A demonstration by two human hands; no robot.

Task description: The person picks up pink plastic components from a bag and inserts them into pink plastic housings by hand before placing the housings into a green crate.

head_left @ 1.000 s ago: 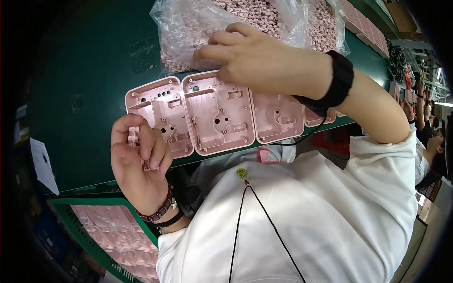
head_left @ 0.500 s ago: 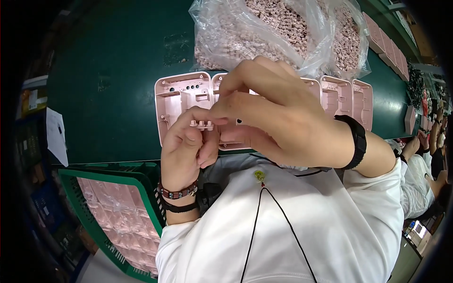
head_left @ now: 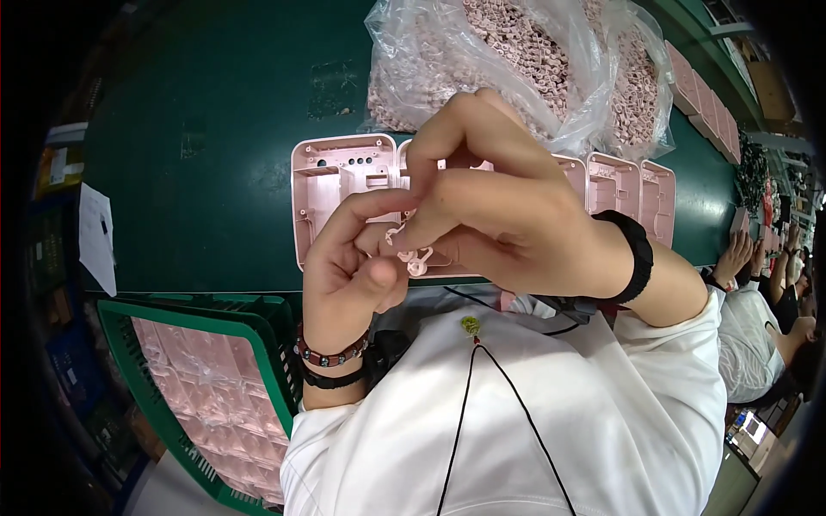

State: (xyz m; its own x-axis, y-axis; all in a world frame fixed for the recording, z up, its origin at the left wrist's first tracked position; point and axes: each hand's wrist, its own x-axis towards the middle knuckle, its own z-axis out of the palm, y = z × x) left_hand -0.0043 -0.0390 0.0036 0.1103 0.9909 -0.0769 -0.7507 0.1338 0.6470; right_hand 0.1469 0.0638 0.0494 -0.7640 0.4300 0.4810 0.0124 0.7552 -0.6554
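Small pink plastic parts (head_left: 416,259) with looped ends are pinched between the fingers of my left hand (head_left: 351,262). My right hand (head_left: 508,202) meets it from the right, thumb and index fingertips pressed together at the same parts; whether it grips one itself is hidden. Both hands hover over a row of pink plastic housings. The leftmost housing (head_left: 320,187) shows its inner ribs, posts and round holes. The housings behind my right hand are mostly covered; two more housings (head_left: 613,185) show beyond my wrist.
Clear plastic bags (head_left: 516,64) full of small pink parts lie behind the housings on the green table (head_left: 232,206). A green crate (head_left: 211,318) with wrapped pink pieces stands at lower left. More pink housings (head_left: 704,95) line the far right, where other people (head_left: 761,335) sit.
The small parts, earlier lined up upright on my left fingers, now sit lower and turned between both hands. My right fingertips have closed in toward my left fingers.
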